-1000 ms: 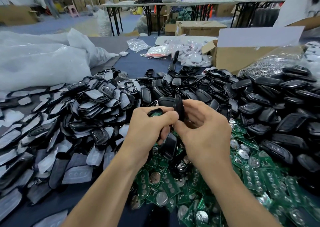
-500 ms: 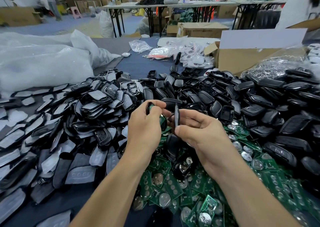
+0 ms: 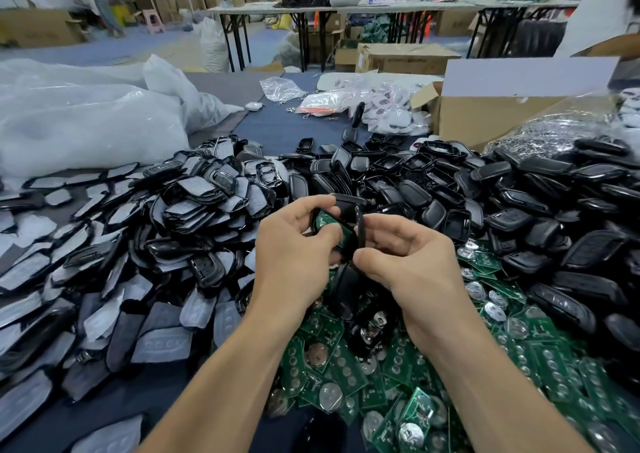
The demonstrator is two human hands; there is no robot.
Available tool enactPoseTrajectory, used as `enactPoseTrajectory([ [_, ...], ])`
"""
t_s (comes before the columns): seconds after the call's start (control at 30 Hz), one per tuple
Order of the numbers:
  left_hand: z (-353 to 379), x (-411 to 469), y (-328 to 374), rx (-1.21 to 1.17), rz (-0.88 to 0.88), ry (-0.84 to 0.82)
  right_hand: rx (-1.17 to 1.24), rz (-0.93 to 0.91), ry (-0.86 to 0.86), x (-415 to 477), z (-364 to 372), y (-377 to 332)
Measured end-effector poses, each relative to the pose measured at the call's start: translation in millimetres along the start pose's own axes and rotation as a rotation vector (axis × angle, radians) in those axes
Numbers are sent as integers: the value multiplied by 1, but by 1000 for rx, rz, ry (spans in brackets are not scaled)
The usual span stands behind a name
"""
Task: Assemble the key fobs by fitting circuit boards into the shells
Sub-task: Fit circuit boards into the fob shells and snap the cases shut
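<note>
My left hand [image 3: 294, 241] grips a black shell half with a green circuit board [image 3: 327, 219] lying in it, thumb across the board's lower edge. Just to its right, my right hand [image 3: 401, 255] pinches a second black shell half [image 3: 359, 227], held on edge and nearly touching the first. Both hands hover above a heap of green circuit boards [image 3: 349, 369] with round metal battery clips.
Grey rubber button pads and shell fronts [image 3: 138, 245] are heaped on the left, black shell halves [image 3: 485, 193] at the right and back. White plastic bags [image 3: 86, 120] lie far left; an open cardboard box [image 3: 502, 113] stands at the back right. A person's white sleeve shows top right.
The two halves, pressed together a second ago, have come apart. The green board now shows in the left half, and the right half stands on edge beside it.
</note>
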State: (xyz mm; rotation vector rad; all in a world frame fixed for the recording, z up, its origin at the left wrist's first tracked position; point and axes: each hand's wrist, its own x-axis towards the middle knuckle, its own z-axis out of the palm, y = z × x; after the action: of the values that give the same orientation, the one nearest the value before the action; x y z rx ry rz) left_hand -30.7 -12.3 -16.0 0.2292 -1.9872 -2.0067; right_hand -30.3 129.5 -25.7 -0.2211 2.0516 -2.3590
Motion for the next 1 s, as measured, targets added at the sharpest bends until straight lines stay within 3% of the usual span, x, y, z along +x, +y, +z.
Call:
enactPoseTrajectory([
  [0.43,-5,5,2,-123,-87,-277,-47,-48,45,3,-5,0],
  [0.73,-10,6,-3,-165,-47,-224,0,0,6,3,-8,2],
  [1.0,-13,4,0,-28,-4,-319,-154,-68,9,2,-7,3],
])
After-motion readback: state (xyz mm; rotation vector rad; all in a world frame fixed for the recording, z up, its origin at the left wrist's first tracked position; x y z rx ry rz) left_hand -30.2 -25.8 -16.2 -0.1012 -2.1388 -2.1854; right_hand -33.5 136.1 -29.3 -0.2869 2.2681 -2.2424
